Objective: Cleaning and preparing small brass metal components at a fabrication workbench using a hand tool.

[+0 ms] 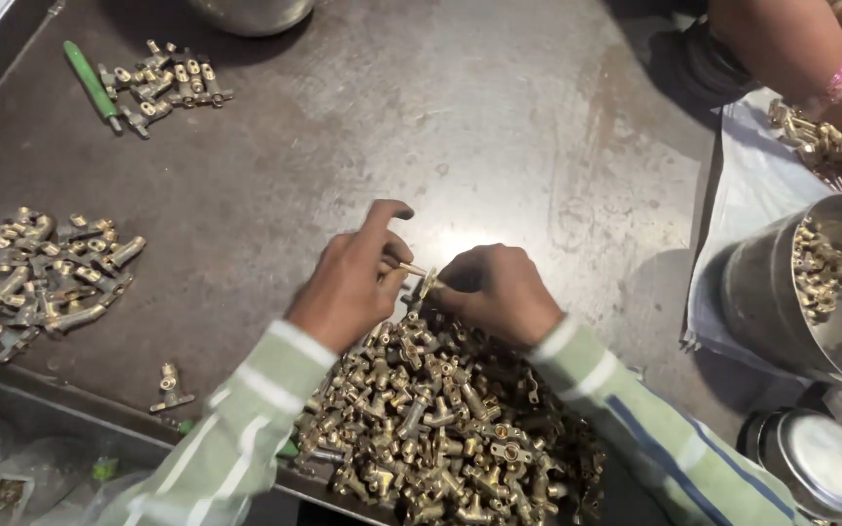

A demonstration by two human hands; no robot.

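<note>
While both hands meet above the big heap of brass fittings point(445, 429), the left hand point(353, 282) is closed round a thin brass pin point(411, 269) and the right hand point(499, 290) pinches a small brass fitting point(428, 284) at the pin's tip. On the dark metal surface point(421, 127) lie two smaller piles point(46, 275) point(163, 86), a green-handled tool point(90, 83) beside the far one. A steel pot point(811, 292) of parts stands at right, near another person's arm point(801, 49).

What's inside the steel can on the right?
The steel can, tipped on its side, holds small brass fittings near its mouth. Its wall hides how far in they go.
</note>
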